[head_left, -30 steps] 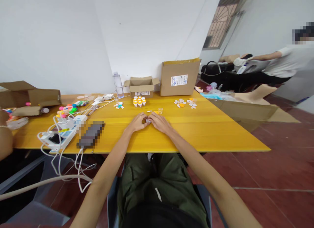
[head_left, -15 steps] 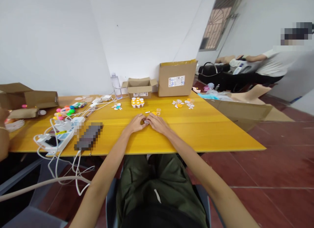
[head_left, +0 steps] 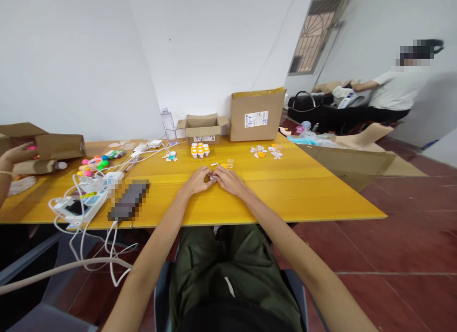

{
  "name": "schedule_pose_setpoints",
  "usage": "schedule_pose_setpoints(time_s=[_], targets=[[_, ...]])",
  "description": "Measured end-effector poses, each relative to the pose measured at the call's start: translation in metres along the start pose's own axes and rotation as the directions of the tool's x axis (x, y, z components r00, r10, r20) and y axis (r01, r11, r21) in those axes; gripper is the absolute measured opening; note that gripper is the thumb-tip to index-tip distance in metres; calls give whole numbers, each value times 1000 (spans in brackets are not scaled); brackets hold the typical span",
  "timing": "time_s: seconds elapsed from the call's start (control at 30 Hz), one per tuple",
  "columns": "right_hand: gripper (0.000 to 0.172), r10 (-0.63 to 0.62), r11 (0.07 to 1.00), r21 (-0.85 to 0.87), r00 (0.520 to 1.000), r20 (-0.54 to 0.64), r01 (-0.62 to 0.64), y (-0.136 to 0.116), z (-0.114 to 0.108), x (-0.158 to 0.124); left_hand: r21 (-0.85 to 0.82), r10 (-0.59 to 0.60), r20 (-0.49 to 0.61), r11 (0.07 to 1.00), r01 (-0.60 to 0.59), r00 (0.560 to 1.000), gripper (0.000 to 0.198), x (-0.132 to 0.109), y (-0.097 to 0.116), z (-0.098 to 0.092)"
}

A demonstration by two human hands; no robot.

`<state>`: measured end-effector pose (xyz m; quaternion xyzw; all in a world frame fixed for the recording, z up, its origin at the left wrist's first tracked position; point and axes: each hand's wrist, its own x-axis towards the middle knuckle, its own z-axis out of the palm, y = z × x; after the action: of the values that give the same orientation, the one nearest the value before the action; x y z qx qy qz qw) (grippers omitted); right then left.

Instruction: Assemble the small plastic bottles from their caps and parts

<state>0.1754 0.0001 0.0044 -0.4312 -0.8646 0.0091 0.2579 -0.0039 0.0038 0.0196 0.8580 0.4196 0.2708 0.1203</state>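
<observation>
Both my hands meet over the middle of the yellow table (head_left: 285,194). My left hand (head_left: 198,180) and my right hand (head_left: 227,178) pinch a small pale piece (head_left: 213,178) between their fingertips; the fingers cover most of it, so its kind cannot be made out. Just beyond my right hand are an orange cap (head_left: 224,166) and a small clear cup (head_left: 230,163). A small white piece (head_left: 214,164) lies beyond the fingertips. Farther back stands a cluster of small jars (head_left: 200,150) with orange-and-white tops.
Small white and orange parts (head_left: 262,153) lie at the back right, white and teal ones (head_left: 170,156) at the back left. Behind stand an open carton (head_left: 202,130), a large box (head_left: 257,115) and a bottle (head_left: 168,125). A power strip (head_left: 96,203) and phone (head_left: 129,200) lie left. Another person's hand (head_left: 19,153) reaches into a box.
My hands stay in nearly the same place, pinching the small piece. At the far left, another person's hand has moved into the box. The person at the far right has shifted slightly.
</observation>
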Motion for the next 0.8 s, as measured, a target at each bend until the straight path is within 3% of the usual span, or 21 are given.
schedule_pose_setpoints(time_s=[0.8], targets=[[18,18,1000,18,1000,-8,-18,-2,-2,0,-11,-1,-9,1000,1,1000,13,-1,0,1]])
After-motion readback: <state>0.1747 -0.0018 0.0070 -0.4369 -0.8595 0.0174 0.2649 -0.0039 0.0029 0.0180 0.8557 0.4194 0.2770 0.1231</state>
